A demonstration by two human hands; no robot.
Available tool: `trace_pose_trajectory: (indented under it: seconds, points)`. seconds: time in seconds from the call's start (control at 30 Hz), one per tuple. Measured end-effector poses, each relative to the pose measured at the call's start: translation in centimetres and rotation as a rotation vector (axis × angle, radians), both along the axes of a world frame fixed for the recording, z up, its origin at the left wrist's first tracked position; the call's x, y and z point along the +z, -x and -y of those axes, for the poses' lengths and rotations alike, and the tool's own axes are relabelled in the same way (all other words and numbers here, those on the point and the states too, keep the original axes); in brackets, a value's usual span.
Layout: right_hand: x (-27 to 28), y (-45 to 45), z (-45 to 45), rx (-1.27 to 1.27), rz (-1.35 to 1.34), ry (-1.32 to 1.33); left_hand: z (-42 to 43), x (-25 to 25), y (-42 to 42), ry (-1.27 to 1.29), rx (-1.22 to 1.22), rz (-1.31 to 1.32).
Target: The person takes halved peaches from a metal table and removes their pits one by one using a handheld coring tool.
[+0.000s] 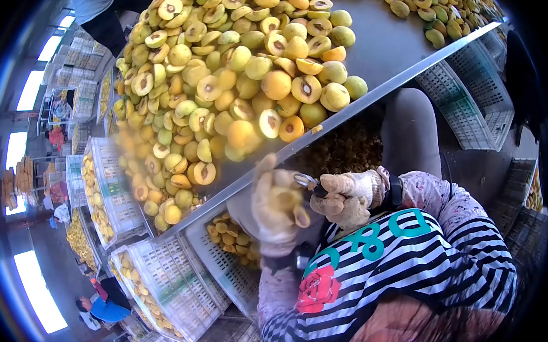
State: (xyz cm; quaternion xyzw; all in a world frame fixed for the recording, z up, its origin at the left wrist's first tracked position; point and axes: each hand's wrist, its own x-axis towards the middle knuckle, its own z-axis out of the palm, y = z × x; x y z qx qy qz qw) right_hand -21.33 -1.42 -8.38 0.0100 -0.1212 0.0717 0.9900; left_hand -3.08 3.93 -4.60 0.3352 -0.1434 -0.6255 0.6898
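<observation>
My left hand (274,210), in a pale glove, is curled around a yellow peach half (287,198) just off the table's edge. Motion blurs this hand, so its exact grip is unclear. A smaller cut piece of fruit (301,216) shows at its lower side; whether it is held or falling I cannot tell. My right hand (350,198), also gloved, is closed on the dark handle of a pitting tool (304,181), whose metal loop points toward the left hand. Beyond both hands, halved peaches (223,88), many with stones, are heaped on the metal table (384,46).
A raised metal rim (338,121) edges the table. Below left stand a crate (213,257) with peach halves and stacked white crates (175,283). Dark scraps (345,147) lie beneath the rim by my knee (410,127). More crates (470,92) are at right. A person in blue (107,306) is far left.
</observation>
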Motion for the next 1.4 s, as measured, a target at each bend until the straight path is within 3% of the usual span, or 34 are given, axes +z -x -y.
trace_pose_trajectory:
  seconds: [0.03, 0.07, 0.1, 0.13, 0.17, 0.2, 0.23, 0.3, 0.37, 0.4, 0.5, 0.53, 0.57, 0.6, 0.63, 0.7, 0.73, 0.77, 0.8, 0.87, 0.9, 0.97, 1.0, 1.03, 1.1, 1.13, 1.17, 1.2, 1.3, 1.33, 1.37, 1.4]
  points:
    - [0.8, 0.3, 0.2, -0.097, -0.052, 0.110, -1.7, 0.7, -1.5, -0.086, 0.073, 0.127]
    - [1.2, 0.5, 0.6, -0.186, -0.125, 0.195, -3.1, 0.1, -4.4, 0.123, -0.045, 0.060]
    - [0.9, 0.7, 1.0, -0.218, -0.195, 0.176, -5.0, 0.9, -7.1, -0.002, -0.048, 0.311]
    - [0.7, 1.0, 1.4, -0.252, -0.263, 0.159, -6.5, 3.3, -9.0, -0.356, -0.105, 0.700]
    - [1.6, 1.2, 1.6, -0.328, -0.466, 0.193, -8.2, 2.8, -10.7, -0.521, -0.135, 1.147]
    - [2.2, 1.2, 2.0, -0.366, -0.565, 0.205, -9.5, 3.3, -11.6, -0.405, -0.211, 2.106]
    - [2.6, 1.1, 2.4, -0.399, -0.663, 0.224, -9.9, 4.3, -11.1, -0.265, -0.007, 2.670]
    - [2.8, 1.3, 3.5, -0.531, -0.598, 0.164, -9.9, 5.0, -9.9, -0.195, 0.193, 1.786]
    - [4.1, 1.2, 4.8, -0.671, -0.557, 0.103, -7.0, 7.1, -2.6, -0.165, 0.189, 1.131]
    - [4.2, 1.2, 5.5, -0.706, -0.476, 0.070, -6.3, 5.4, -2.2, -0.026, -0.012, 1.091]
    - [6.2, 0.9, 7.2, -0.785, -0.431, 0.081, -1.1, 3.5, 4.7, -0.010, -0.558, 0.896]
    - [7.0, 0.9, 7.6, -0.832, -0.523, 0.122, -0.1, 1.8, 6.8, -0.025, -0.644, 0.584]
    - [8.0, 0.8, 7.7, -0.872, -0.613, 0.164, 0.8, -0.8, 7.7, 0.197, -0.706, 0.872]
    - [8.8, 0.9, 7.5, -0.957, -0.705, 0.231, 1.6, -0.2, 9.3, 0.129, -0.795, 0.733]
    - [8.6, 1.0, 7.6, -1.074, -0.748, 0.384, 2.5, 1.4, 9.8, 0.186, -0.818, 1.003]
    - [7.0, 1.2, 8.1, -1.272, -0.866, 0.946, 3.0, 0.8, 10.4, 0.244, -0.790, 0.857]
    - [7.0, 0.3, 7.8, -1.438, -0.923, 1.068, 2.8, 0.2, 10.8, 0.157, -0.858, 0.754]
    - [6.9, 0.0, 7.9, -1.623, -0.882, 1.408, 2.6, -0.3, 11.0, 0.067, -0.924, 0.647]
    - [6.9, -0.2, 7.8, -1.571, -0.838, 1.607, 2.4, -0.5, 11.0, 0.040, -1.003, 0.530]
    - [7.7, -0.8, 7.4, -1.445, -0.765, 1.901, 2.3, -0.8, 10.7, 0.193, -0.946, 0.683]
    - [7.3, -1.3, 7.5, -1.406, -0.735, 1.950, 2.5, -0.6, 10.0, 0.273, -0.939, 0.799]
    - [7.6, -1.8, 7.5, -1.268, -0.802, 1.691, 3.4, 1.6, 7.3, 0.284, -1.106, 1.283]
    - [8.2, -1.2, 7.4, -1.077, -0.855, 1.560, 4.0, 3.0, 5.5, 0.245, -1.147, 1.314]
    - [8.1, -0.6, 7.4, -0.872, -0.869, 1.308, 3.8, 3.8, 3.5, 0.204, -0.925, 1.424]
    - [7.4, 0.9, 7.0, -0.724, -0.880, 1.282, 4.6, 3.4, -0.5, 0.052, -0.278, 1.526]
    - [7.5, 1.4, 6.4, -0.650, -0.856, 1.227, 5.5, 0.9, -3.3, 0.131, -0.019, 1.581]
    - [7.6, 1.7, 5.7, -0.579, -0.834, 1.173, 7.0, 2.6, -5.1, 0.266, 0.043, 2.156]
    - [7.2, 1.7, 4.9, -0.538, -0.819, 1.177, 7.9, 1.7, -6.4, 0.158, 0.038, 2.281]
    - [5.1, 1.0, 3.5, -0.596, -0.738, 1.605, 9.4, -1.9, -10.8, 0.230, 0.003, 2.097]
    - [3.6, 1.0, 3.3, -0.653, -0.683, 1.713, 9.4, -0.8, -9.4, 0.099, -0.026, 1.590]
    - [3.9, 1.0, 2.9, -0.583, -0.714, 1.587, 9.3, 0.4, -8.1, 0.003, 0.065, 1.070]
    - [4.7, 1.0, 3.1, -0.513, -0.741, 1.468, 8.6, 1.9, -6.8, 0.038, 0.047, 0.925]
